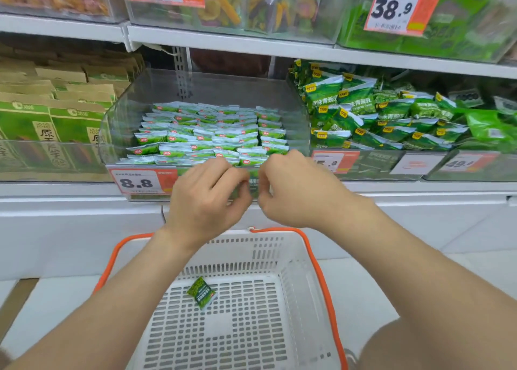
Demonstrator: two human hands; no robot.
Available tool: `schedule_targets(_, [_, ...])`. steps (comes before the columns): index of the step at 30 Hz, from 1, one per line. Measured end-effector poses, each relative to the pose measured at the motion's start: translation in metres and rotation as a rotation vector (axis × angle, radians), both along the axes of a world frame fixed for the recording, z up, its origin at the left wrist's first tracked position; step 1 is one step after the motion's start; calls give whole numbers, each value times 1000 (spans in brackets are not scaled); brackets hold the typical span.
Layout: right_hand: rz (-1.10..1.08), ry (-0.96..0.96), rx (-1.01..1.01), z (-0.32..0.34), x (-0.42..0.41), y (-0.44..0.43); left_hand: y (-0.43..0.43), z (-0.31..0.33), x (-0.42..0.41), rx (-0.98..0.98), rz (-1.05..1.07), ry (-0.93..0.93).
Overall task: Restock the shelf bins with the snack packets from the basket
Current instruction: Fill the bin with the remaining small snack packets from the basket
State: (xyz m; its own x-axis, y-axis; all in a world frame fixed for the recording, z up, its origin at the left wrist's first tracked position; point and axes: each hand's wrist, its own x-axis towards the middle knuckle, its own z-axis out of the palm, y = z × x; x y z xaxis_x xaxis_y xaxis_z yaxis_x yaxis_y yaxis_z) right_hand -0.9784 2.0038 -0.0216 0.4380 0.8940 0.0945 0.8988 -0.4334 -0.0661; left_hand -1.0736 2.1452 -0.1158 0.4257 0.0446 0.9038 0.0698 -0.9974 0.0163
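Shop aisle: white shelves (251, 48), clear bins, price tags 8.8 (136, 183) and 38.9 (393, 7).
Centre frame, left hand (207, 199) and right hand (296, 190) pinching a green packet (254, 185) before the middle bin (195, 90); loose packet (202, 292) lying in the orange-rimmed basket (293, 257) below.

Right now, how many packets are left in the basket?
1: a green packet lies on the basket floor, near the back wall. More may hide behind the arms.

I'm looking at a shop aisle: white metal shelves (223, 44) carry clear plastic bins (112, 137) of packaged snacks, fronted by red-and-white price tags (137, 182).
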Motion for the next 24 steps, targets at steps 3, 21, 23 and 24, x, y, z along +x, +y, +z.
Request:
schedule_targets(3, [51, 57, -357, -26, -14, -5, -1, -54, -6, -60, -41, 275])
schedule_targets(21, [219, 117, -870, -94, -24, 35, 34, -288, -39, -430, 153, 1827])
schedule_targets(23, [233, 138, -866, -97, -22, 39, 35, -296, -37, -372, 148, 1834])
schedule_targets(24, [238, 147, -862, -99, -21, 41, 34, -298, -36, -336, 164, 1843])
